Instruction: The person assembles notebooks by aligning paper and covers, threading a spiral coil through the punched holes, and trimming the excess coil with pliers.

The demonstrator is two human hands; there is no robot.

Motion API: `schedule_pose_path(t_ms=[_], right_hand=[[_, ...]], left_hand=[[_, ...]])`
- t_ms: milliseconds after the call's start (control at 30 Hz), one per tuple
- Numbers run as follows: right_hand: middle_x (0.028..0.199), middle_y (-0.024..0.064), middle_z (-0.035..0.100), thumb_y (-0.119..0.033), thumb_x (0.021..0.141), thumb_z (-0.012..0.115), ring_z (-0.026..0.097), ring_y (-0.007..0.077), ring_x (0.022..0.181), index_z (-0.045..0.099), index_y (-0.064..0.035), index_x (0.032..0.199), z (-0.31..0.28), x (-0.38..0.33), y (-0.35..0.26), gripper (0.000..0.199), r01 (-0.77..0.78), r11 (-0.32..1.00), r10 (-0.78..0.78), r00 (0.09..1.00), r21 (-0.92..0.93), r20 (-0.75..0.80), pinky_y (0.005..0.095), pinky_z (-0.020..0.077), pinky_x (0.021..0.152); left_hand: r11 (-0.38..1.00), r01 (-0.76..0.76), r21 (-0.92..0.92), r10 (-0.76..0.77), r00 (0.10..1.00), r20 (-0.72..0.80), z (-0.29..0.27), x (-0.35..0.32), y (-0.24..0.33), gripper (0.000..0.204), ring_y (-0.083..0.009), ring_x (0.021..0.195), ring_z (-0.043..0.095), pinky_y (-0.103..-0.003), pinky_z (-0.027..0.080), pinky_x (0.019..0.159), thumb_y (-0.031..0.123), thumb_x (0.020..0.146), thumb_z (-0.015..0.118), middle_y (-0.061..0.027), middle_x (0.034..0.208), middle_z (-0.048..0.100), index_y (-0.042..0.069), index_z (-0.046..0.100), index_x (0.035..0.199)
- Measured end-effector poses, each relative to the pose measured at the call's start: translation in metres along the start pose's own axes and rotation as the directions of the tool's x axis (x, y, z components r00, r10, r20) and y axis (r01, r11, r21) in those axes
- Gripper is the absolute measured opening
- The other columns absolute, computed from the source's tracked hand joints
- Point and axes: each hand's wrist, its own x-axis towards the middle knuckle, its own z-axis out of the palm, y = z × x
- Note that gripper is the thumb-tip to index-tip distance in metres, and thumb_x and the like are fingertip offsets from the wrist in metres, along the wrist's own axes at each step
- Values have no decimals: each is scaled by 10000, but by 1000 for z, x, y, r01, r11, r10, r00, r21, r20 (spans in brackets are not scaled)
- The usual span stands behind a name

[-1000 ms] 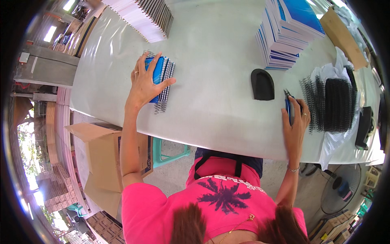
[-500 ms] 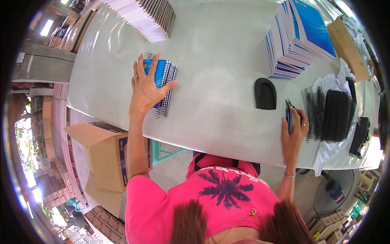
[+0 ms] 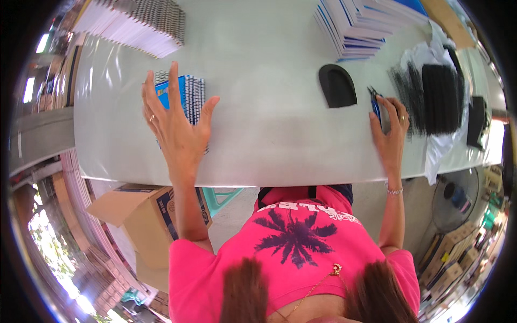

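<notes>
My left hand [image 3: 180, 129], fingers spread wide and thumb out to the side, is over a small stack of blue-covered spiral notebooks [image 3: 194, 99] at the left of the table. It hides much of the stack, and I cannot tell whether it touches it. Wire coil shows at the stack's far end. At the right, my right hand [image 3: 392, 125] is closed around blue-handled pliers [image 3: 376, 105], whose dark jaws point away from me. A black, round-ended flat piece [image 3: 337, 87] lies left of the pliers.
Black binding coils [image 3: 441, 99] lie on white plastic [image 3: 434, 151] right of my right hand. Tall piles of bound notebooks [image 3: 132, 29] and blue-covered books [image 3: 353, 32] stand at the back. An open cardboard box [image 3: 142, 215] sits below the table's front edge, and a fan [image 3: 455, 199] at right.
The whole view has shifted with my head. My left hand has moved nearer to me relative to the notebook stack, its fingers still spread. My right hand stays on the pliers.
</notes>
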Motion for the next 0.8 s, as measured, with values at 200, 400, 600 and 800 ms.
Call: schedule_pose_path(t_ms=[200, 400, 600, 800], right_hand=[[1230, 112, 580, -212, 885, 697, 515, 299, 1203, 648, -138, 1253, 4, 0, 4, 379, 22, 998, -24, 999, -63, -39, 437, 318, 1068], [1278, 125, 541, -258, 918, 652, 472, 302, 1260, 610, -156, 1287, 6, 2, 9, 385, 28, 994, -32, 999, -110, -27, 450, 281, 1097], [1298, 126, 531, -262, 930, 647, 449, 306, 1284, 603, -158, 1299, 7, 5, 5, 385, 5, 996, -5, 1000, -93, -4, 452, 268, 1111], [1320, 123, 520, -231, 937, 653, 442, 315, 1289, 585, -151, 1320, 5, 3, -4, 397, -22, 994, 27, 999, -103, 47, 456, 263, 1109]], left_hand=[[694, 357, -625, -30, 882, 471, 11, -63, 48, 260, -248, 918, 612, -354, 497, 826, 112, 837, 762, -96, 1029, 625, 45, 705, 1081], [759, 209, -616, 6, 945, 328, 28, -72, 59, 259, -227, 836, 573, -358, 469, 763, 141, 778, 811, -60, 914, 595, 64, 680, 987], [786, 218, -579, -20, 944, 329, 39, -70, 59, 322, -231, 816, 531, -382, 437, 779, 218, 744, 846, -38, 885, 577, 75, 631, 936], [820, 185, -542, -3, 948, 319, 30, -71, 60, 353, -238, 857, 531, -388, 427, 807, 234, 733, 848, -35, 920, 580, 87, 628, 966]])
